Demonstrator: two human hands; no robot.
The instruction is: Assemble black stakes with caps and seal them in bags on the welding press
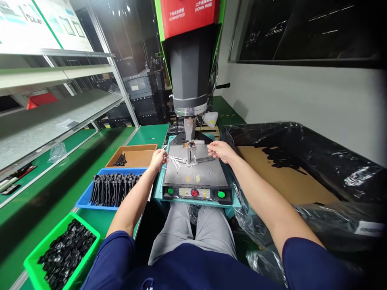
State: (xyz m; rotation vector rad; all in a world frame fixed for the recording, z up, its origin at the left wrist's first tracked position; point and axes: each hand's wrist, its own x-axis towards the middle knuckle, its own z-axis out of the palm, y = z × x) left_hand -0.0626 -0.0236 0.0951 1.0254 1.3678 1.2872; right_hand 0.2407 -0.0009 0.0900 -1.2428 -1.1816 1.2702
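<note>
I sit at a press machine (pixel 190 76) with a grey metal base plate (pixel 196 173). A small metal fixture (pixel 191 151) stands on the plate under the press head. My left hand (pixel 158 159) rests at the plate's left edge, fingers curled, pinching something small I cannot make out. My right hand (pixel 220 150) lies at the fixture's right side, fingers bent down onto a flat metal bracket (pixel 204 160). A clear plastic film (pixel 175 161) lies on the plate between the hands.
Left of the machine are a brown tray (pixel 142 151) with a few black parts, a blue tray (pixel 86 197) of black rods and a green bin (pixel 33 257) of black pieces. Two green buttons (pixel 221 194) and a red one sit on the front panel. A plastic-lined cardboard box (pixel 290 177) stands right.
</note>
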